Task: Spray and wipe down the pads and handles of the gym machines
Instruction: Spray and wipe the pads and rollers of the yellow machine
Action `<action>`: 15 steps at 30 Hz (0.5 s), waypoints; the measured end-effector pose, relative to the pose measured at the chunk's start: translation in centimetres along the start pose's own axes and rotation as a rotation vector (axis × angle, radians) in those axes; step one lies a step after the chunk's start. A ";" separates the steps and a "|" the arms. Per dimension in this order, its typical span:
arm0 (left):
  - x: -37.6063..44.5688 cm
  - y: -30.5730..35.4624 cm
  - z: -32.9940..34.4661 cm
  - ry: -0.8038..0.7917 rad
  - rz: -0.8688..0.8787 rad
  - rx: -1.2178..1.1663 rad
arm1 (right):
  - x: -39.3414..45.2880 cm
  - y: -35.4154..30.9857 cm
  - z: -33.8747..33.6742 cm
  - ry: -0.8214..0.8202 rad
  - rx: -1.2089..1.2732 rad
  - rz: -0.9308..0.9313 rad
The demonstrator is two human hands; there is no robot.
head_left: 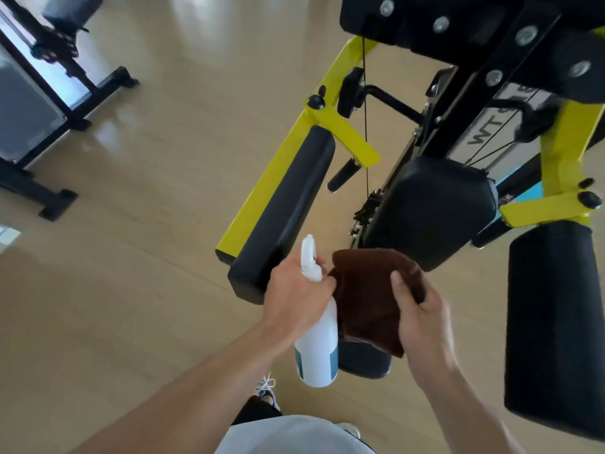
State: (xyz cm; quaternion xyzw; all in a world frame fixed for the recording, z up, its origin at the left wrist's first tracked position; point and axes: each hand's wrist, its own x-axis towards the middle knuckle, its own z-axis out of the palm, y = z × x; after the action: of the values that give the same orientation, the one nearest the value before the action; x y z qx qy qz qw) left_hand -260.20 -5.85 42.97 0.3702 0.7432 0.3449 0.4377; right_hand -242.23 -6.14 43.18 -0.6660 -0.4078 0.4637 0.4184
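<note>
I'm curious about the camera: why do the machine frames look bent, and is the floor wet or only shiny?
Head view: the wide lens bows the yellow frame and stretches the edges; pale patches on the floor look like window glare, not visibly water; the far machine is blurred, the hands fairly sharp.

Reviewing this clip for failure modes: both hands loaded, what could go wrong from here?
1. The left hand aims the spray bottle at the brown cloth, so mist may drift onto the glossy floor.
2. The cable and yellow frame beside the pads could snag the cloth.
</note>
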 end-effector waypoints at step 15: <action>8.0 6.9 3.1 0.074 0.036 -0.053 | 6.0 -2.2 0.4 0.036 0.063 0.053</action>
State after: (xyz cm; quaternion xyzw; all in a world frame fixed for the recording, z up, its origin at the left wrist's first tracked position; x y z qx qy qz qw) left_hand -258.36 4.91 44.45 0.3589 0.7427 0.3858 0.4132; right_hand -241.50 0.23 43.45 -0.6716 -0.3675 0.4750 0.4339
